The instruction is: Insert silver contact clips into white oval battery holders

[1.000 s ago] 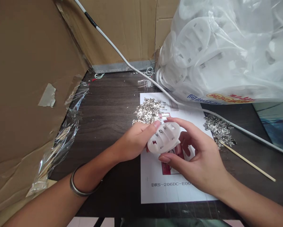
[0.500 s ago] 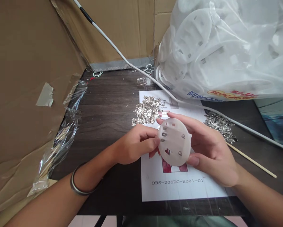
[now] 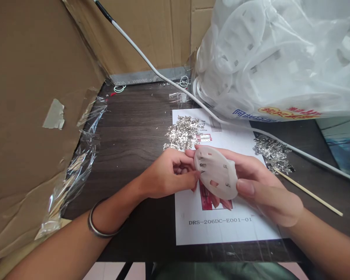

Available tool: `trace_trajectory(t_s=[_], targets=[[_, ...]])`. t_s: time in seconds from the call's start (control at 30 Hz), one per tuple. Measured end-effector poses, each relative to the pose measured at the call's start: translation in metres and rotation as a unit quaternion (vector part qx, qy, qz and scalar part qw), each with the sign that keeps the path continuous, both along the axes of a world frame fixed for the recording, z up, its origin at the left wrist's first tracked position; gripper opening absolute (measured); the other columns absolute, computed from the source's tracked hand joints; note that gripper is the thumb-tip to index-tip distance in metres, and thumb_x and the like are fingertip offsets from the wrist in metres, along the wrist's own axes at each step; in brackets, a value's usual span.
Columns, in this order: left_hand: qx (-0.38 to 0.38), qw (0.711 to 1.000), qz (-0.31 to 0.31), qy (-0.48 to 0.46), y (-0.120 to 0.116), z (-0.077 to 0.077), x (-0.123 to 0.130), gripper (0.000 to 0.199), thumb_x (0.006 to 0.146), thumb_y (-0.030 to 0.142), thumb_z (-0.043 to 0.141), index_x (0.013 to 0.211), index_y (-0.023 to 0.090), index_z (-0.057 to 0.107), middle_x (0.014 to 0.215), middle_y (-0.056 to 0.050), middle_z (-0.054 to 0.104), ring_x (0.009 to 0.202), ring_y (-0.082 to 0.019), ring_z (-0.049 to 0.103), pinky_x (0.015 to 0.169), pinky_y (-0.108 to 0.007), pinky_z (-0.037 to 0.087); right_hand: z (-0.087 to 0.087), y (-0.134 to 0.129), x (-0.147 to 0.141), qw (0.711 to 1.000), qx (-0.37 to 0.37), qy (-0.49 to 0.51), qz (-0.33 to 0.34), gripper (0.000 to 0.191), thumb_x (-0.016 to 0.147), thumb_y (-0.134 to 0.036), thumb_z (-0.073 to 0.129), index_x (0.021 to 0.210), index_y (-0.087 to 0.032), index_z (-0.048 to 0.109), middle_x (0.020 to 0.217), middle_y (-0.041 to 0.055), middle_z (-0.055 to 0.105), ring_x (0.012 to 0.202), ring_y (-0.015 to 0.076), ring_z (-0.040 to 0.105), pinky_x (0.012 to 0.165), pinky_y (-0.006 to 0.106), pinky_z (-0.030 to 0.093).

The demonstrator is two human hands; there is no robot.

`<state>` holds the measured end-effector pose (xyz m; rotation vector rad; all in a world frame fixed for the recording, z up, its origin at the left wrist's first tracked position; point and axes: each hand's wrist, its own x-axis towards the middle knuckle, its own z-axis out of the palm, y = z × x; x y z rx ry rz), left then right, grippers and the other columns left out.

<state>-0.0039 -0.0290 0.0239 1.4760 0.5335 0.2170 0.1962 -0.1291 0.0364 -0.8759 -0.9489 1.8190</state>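
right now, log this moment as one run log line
right hand: holding white disc; left hand: at disc's edge; beneath: printed sheet; nearby: metal pieces, thin stick

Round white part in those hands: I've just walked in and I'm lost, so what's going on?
Someone's right hand grips one edge of the round white part above a printed sheet; the left hand touches the opposite edge. One heap of metal pieces lies partly on the sheet, another heap at its right edge, by a thin stick. Behind is a clear bag of similar parts.
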Motion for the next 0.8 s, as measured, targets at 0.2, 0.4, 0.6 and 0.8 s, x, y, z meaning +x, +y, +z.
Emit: trace_trajectory(t_s=[0.2,0.4,0.6,0.8], targets=[[-0.02,1.0,0.024,0.003,0.0002,0.0001,0.0017,0.032,0.084,0.041,0.07,0.075,0.01,0.069,0.069,-0.014,0.076,0.06,-0.019,0.07,0.052,-0.027,0.049,0.0033,0.0018,0.0004,0.999,-0.03,-0.014,-0.001,0.075,0.089,-0.055,0.077,0.153,-0.022,0.057,0.079,0.0064,0.073,0.065,0.0181,0.067,0.047,0.023,0.037],[-0.002,0.999,0.032,-0.003,0.001,-0.0028,0.0026,0.038,0.085,0.045,0.076,0.069,0.011,0.07,0.063,-0.009,0.075,0.055,-0.012,0.063,0.05,-0.022,0.046,-0.0015,0.0029,0.0008,1.0,-0.022,-0.015,-0.002,0.074,0.091,-0.055,0.075,0.155,-0.022,0.056,0.083,0.0076,0.075,0.068,0.0201,0.07,0.046,0.023,0.036],[-0.001,1.0,0.029,-0.012,0.0017,0.0027,0.0045,0.036,0.085,0.042,0.077,0.065,0.012,0.07,0.061,-0.008,0.074,0.053,-0.012,0.063,0.049,-0.021,0.046,-0.0009,0.0041,0.0024,1.0,-0.025,-0.01,0.002,0.077,0.09,-0.053,0.077,0.156,-0.02,0.055,0.092,0.0092,0.074,0.066,0.0187,0.069,0.044,0.025,0.035],[-0.008,0.998,0.025,-0.057,0.0005,-0.0047,0.0028,0.026,0.086,0.029,0.073,0.066,0.012,0.073,0.066,-0.009,0.077,0.057,-0.014,0.069,0.052,-0.022,0.052,-0.0003,0.0039,0.0015,0.999,-0.033,-0.001,0.014,0.078,0.089,-0.056,0.076,0.154,-0.017,0.055,0.083,0.0075,0.072,0.066,0.0188,0.068,0.045,0.024,0.033]])
